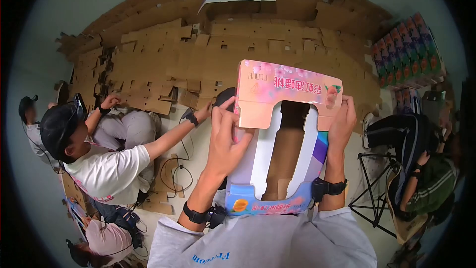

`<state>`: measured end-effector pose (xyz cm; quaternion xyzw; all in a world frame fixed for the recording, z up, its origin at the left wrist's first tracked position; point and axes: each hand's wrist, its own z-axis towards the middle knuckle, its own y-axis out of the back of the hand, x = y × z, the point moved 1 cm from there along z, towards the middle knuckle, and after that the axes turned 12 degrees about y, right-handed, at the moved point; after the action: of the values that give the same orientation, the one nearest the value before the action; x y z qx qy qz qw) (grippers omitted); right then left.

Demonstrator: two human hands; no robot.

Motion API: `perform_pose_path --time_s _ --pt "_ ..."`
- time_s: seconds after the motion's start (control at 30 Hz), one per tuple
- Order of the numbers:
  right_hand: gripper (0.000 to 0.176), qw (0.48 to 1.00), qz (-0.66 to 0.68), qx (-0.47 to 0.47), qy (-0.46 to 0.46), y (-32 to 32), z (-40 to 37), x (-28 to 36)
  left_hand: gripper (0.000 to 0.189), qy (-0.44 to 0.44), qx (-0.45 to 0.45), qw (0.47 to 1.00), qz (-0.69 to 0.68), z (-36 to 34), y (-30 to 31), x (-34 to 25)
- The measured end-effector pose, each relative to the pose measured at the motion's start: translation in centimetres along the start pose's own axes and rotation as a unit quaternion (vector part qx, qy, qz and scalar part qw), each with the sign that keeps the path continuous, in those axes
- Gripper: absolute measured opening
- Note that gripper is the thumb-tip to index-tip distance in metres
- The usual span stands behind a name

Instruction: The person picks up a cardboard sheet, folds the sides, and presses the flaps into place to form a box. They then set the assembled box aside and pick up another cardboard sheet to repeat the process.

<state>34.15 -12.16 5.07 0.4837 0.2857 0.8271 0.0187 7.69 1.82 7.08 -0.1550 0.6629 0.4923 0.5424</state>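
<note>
A printed cardboard fruit box (pixel 290 80) is held up before my chest, pink with peach pictures at its far end and blue at its near end. A long opening with white inner edges runs down its middle, and brown cardboard shows through it. My left hand (pixel 225 136) grips the far left corner, thumb and fingers closed on the edge. On the right edge, my right hand (pixel 342 121) is wrapped round the pink panel, its fingers partly hidden behind it. The near end of the box lies close to my shirt, between my wrists.
Flattened brown cardboard (pixel 188 64) covers much of the floor ahead. Stacked printed boxes (pixel 409 52) stand at the far right. A person in a white shirt (pixel 106 168) sits at left, one arm reaching toward my box. Another person sits at right by a black metal stand (pixel 374 188). A cable (pixel 178 168) lies on the floor.
</note>
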Motion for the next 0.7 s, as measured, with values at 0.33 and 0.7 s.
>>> perform_pose_path --time_s 0.33,0.7 --pt "0.029 1.0 0.008 -0.014 -0.003 -0.2 -0.1 0.2 0.013 0.026 -0.065 0.997 -0.025 0.8 -0.7 0.1" --pt "0.025 0.999 0.028 -0.028 0.03 -0.1 -0.2 -0.1 0.023 0.026 0.014 0.999 0.041 0.5 0.8 -1.3"
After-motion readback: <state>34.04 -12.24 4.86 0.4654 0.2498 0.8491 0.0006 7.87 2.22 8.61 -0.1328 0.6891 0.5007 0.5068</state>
